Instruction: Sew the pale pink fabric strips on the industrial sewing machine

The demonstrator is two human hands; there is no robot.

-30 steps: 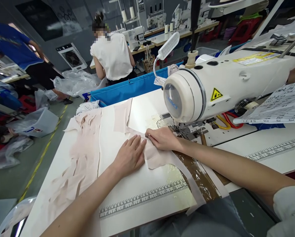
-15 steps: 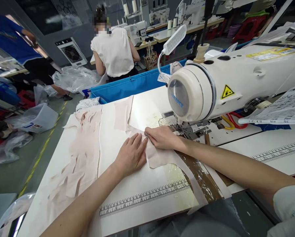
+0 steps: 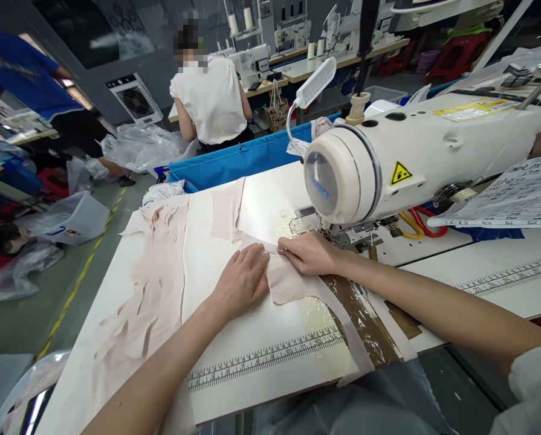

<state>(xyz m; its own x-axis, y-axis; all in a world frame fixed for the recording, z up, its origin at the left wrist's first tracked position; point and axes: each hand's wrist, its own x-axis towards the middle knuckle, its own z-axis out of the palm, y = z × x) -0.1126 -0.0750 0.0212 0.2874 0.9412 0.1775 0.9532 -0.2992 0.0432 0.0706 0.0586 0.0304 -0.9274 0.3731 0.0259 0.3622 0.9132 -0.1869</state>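
Note:
A pale pink fabric piece (image 3: 292, 284) lies on the white sewing table, with a narrow strip trailing over the front edge. My left hand (image 3: 243, 275) rests flat on the fabric's left end, fingers stretched out and close together. Just right of it, my right hand (image 3: 309, 252) is closed in a pinch at the fabric's upper edge. A small metal tip shows at its fingertips; the rest of that tool is hidden in the hand. Another pale pink fabric piece (image 3: 227, 208) adjoins the upper edge, beyond my left hand.
Layered pink fabric pieces (image 3: 161, 260) lie on the left. A white sewing machine (image 3: 388, 157) stands right of my hands, with scissors (image 3: 422, 223) beneath its arm. A blue cloth bin (image 3: 234, 160) borders the table's far side. Two people stand or sit beyond.
My right hand has slid a little to the right along the fabric's edge, away from my left fingertips. My left hand stays on the fabric. The camera view has shifted slightly.

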